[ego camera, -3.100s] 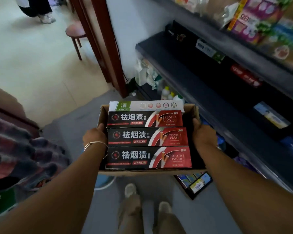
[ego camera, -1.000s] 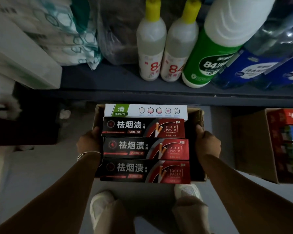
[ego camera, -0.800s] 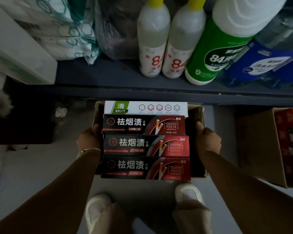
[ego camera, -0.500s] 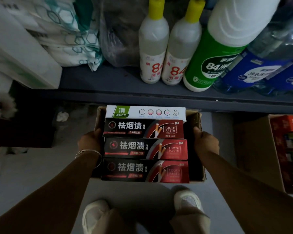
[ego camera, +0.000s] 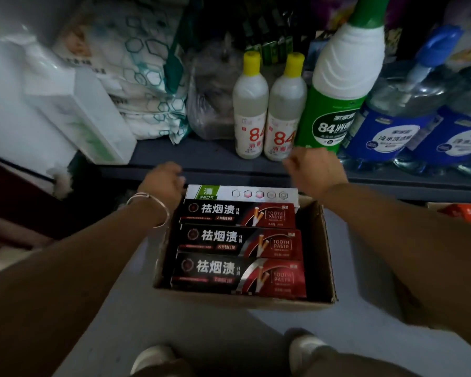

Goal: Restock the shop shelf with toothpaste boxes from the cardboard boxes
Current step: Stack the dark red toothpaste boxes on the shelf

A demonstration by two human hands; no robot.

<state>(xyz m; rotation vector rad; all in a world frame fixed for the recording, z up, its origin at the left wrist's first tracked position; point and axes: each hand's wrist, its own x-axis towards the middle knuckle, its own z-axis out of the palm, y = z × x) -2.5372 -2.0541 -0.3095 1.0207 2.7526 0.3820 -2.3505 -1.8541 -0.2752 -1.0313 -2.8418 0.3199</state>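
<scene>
Both hands have let go of the cardboard box point(ego camera: 321, 257) since half a second ago and moved forward toward the low shelf point(ego camera: 201, 156). That box now sits on the grey floor, holding three black-and-red toothpaste boxes point(ego camera: 242, 238) with a white-and-green toothpaste box point(ego camera: 245, 192) at its far end. Left hand point(ego camera: 162, 183), bangle at the wrist, hovers over the box's far-left corner, fingers curled under and hidden. Right hand point(ego camera: 314, 170) is motion-blurred near two yellow-capped bottles point(ego camera: 267, 110); its grip cannot be made out. At right, a red carton point(ego camera: 468, 213) is cut off by the frame edge.
</scene>
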